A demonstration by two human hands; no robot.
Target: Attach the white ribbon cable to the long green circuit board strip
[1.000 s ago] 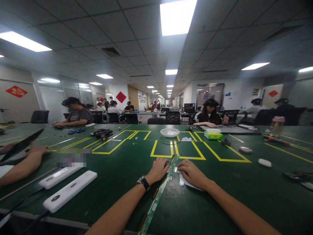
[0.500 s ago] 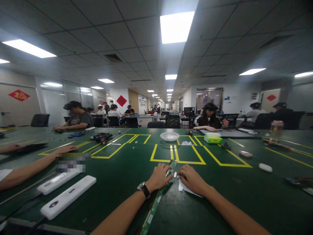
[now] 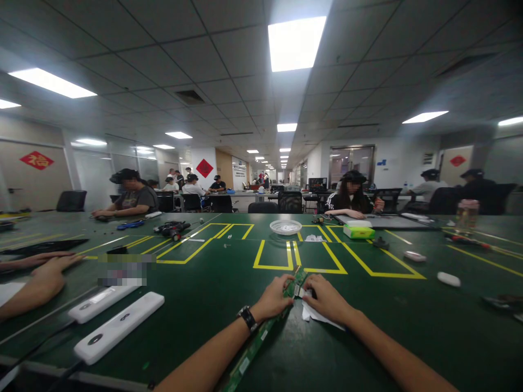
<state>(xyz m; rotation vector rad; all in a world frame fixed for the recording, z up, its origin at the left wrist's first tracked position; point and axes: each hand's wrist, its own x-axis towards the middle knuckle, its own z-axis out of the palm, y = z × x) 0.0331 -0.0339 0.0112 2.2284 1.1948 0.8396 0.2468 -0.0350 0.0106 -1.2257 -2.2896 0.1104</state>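
A long narrow green circuit board strip [image 3: 261, 335] lies slanted on the green table, running from the near edge up to my hands. My left hand [image 3: 274, 297], with a watch on its wrist, curls its fingers round the strip's far end. My right hand [image 3: 327, 296] is closed beside it, pinching a small pale part at the strip's tip. A white paper scrap [image 3: 316, 316] lies under my right hand.
Two white bar-shaped devices [image 3: 118, 326] lie at the near left. Another person's arm and hand [image 3: 38, 283] rest at the far left. Yellow tape boxes [image 3: 300, 256] mark the table. A clear round dish [image 3: 285, 226], a green box [image 3: 358, 231] and small white pieces [image 3: 448, 279] sit beyond. People sit across the table.
My hands and the strip's far end have shifted slightly right and closer together. The neighbour's dark tablet at the left now lies flat on the table.
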